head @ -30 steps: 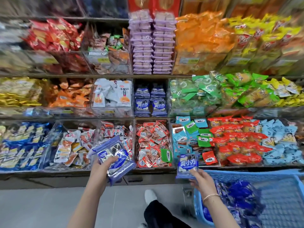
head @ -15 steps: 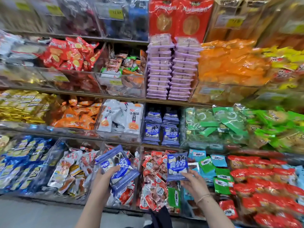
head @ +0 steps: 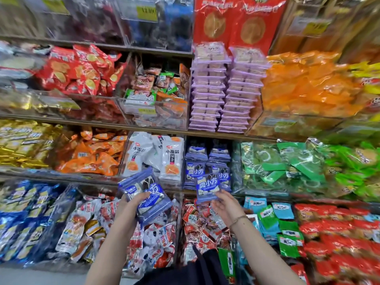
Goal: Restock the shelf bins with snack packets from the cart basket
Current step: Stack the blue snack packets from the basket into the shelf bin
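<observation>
Nearing bin (head: 190,177), right hand (head: 226,205) pinches packet (head: 207,187); left hand (head: 128,208) grips stack (head: 147,195).

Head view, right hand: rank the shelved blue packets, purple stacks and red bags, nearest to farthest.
From the right hand:
1. Blue packets: middle shelf, just above the hand.
2. Purple stacks: one shelf higher, straight above.
3. Red bags: top shelf, farthest up.
</observation>
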The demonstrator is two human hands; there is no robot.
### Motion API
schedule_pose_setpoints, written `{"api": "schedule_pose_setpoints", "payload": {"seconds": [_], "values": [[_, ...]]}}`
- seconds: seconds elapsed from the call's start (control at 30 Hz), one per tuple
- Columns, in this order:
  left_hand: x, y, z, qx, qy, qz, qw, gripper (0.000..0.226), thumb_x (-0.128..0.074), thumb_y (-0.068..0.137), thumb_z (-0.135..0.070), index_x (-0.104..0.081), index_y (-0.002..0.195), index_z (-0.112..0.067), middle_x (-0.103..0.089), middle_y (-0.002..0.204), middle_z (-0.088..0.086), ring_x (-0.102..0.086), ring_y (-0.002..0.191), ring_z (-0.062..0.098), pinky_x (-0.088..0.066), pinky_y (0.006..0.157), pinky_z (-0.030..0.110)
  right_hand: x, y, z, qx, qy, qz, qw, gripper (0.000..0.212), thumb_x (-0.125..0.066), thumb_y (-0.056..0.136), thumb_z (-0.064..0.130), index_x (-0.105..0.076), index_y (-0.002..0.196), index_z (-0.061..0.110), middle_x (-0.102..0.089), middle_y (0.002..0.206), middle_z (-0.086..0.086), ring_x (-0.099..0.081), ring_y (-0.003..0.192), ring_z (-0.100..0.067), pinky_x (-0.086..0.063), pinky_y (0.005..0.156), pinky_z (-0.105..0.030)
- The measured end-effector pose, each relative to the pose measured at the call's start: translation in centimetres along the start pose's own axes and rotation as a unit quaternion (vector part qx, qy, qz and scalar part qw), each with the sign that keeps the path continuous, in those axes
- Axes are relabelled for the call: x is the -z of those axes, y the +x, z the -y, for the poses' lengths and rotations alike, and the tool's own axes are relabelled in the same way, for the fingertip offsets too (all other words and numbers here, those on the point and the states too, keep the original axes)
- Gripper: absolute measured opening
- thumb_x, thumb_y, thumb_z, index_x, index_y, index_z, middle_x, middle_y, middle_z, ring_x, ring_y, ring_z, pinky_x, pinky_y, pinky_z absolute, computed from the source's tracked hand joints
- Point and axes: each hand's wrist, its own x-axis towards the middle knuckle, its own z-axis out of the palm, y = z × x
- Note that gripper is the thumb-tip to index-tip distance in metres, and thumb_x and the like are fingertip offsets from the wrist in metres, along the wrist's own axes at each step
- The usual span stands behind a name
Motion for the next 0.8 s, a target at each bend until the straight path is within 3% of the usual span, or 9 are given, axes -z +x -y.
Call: {"api": "schedule_pose_setpoints", "payload": {"seconds": [0.07, 0.2, 0.3, 0.4, 0.47, 0.57, 0.67, 0.73, 0.8], "values": [[0.0, 0.9, -0.5, -0.006, 0.003, 0.006, 1.0, 0.103, -0.084, 0.045, -0.034, -0.045, 0.137, -0.013, -0.056, 0.133, 0.009, -0.056, 0.117, 0.03, -0.048, 0.094, 0.053, -1.5, 1.4, 0.6, 0.006, 0.007, 0.012, 1.0, 0.028, -0.058, 0.09, 0.005, -0.05, 0.117, 0.011, -0.054, 0.078, -0.006, -0.056, 0.063, -0.015, -0.053, 0.075, -0.031], [0.0, 2.5, -1.0, 0.005, 0.006, 0.009, 1.0, 0.079, -0.084, 0.054, -0.027, -0.055, 0.127, -0.015, -0.066, 0.12, 0.005, -0.063, 0.105, 0.022, -0.052, 0.08, 0.042, -4.4, 4.3, 2.3, 0.022, 0.009, 0.019, 1.0, 0.036, -0.056, 0.092, 0.006, -0.046, 0.126, 0.009, -0.047, 0.073, -0.002, -0.05, 0.06, -0.012, -0.049, 0.088, -0.034], [0.3, 3.6, -1.1, 0.002, -0.004, 0.008, 1.0, 0.073, -0.084, 0.054, -0.024, -0.057, 0.121, -0.015, -0.069, 0.112, 0.004, -0.064, 0.102, 0.021, -0.052, 0.08, 0.041, -6.6, 7.2, 4.1, 0.031, 0.021, 0.007, 0.999, 0.041, -0.053, 0.094, 0.006, -0.042, 0.133, 0.005, -0.049, 0.077, -0.005, -0.051, 0.064, -0.013, -0.046, 0.092, -0.033], [0.6, 4.6, -1.0, -0.007, -0.022, -0.007, 1.0, 0.049, -0.077, 0.071, -0.013, -0.05, 0.111, -0.015, -0.069, 0.092, -0.008, -0.067, 0.081, 0.006, -0.053, 0.062, 0.029, -8.6, 9.9, 5.6, 0.039, 0.029, -0.007, 0.999, 0.044, -0.047, 0.096, 0.005, -0.037, 0.139, 0.007, -0.053, 0.09, -0.01, -0.055, 0.075, -0.017, -0.045, 0.092, -0.033], [0.5, 4.8, -1.1, -0.008, -0.01, -0.023, 1.0, 0.032, -0.069, 0.08, -0.006, -0.05, 0.105, -0.017, -0.069, 0.081, -0.009, -0.068, 0.062, -0.002, -0.051, 0.049, 0.021, -9.5, 11.6, 6.3, 0.038, 0.017, -0.015, 0.999, 0.045, -0.044, 0.097, 0.005, -0.034, 0.141, 0.009, -0.053, 0.118, -0.017, -0.059, 0.102, -0.024, -0.045, 0.091, -0.032], [0.4, 4.6, -1.3, -0.026, 0.019, -0.04, 0.999, 0.025, -0.066, 0.084, -0.009, -0.052, 0.103, -0.018, -0.06, 0.087, -0.005, -0.065, 0.062, 0.003, -0.048, 0.051, 0.021, -10.4, 13.2, 7.0, 0.037, 0.006, -0.032, 0.999, 0.046, -0.042, 0.096, -0.001, -0.035, 0.141, 0.006, -0.044, 0.138, -0.021, -0.052, 0.12, -0.027, -0.046, 0.096, -0.031], [-0.3, 4.2, -1.5, -0.035, 0.02, -0.036, 0.999, 0.025, -0.065, 0.086, -0.01, -0.047, 0.096, -0.023, -0.048, 0.085, -0.018, -0.054, 0.058, -0.011, -0.043, 0.066, 0.024, -10.8, 14.2, 7.5, 0.037, -0.03, -0.07, 0.996, 0.046, -0.04, 0.096, -0.004, -0.035, 0.141, 0.004, -0.046, 0.139, -0.021, -0.052, 0.122, -0.027, -0.042, 0.103, -0.027], [-0.5, 4.0, -1.6, -0.02, 0.022, -0.032, 0.999, 0.027, -0.068, 0.083, -0.017, -0.047, 0.094, -0.028, -0.046, 0.082, -0.026, -0.048, 0.059, -0.016, -0.036, 0.074, 0.026, -10.7, 15.0, 7.3, 0.043, -0.102, -0.127, 0.986, 0.042, -0.045, 0.094, -0.003, -0.042, 0.136, 0.002, -0.053, 0.131, -0.019, -0.063, 0.097, -0.025, -0.052, 0.083, -0.019], [-0.6, 4.0, -1.9, -0.009, 0.035, -0.017, 0.999, 0.03, -0.072, 0.079, -0.025, -0.053, 0.102, -0.03, -0.057, 0.1, -0.02, -0.058, 0.083, -0.007, -0.039, 0.083, 0.03, -10.5, 15.7, 7.2, 0.06, -0.198, -0.172, 0.963, 0.036, -0.053, 0.091, 0.001, -0.053, 0.128, 0.001, -0.061, 0.103, -0.015, -0.053, 0.063, -0.015, -0.048, 0.053, -0.017]]}}
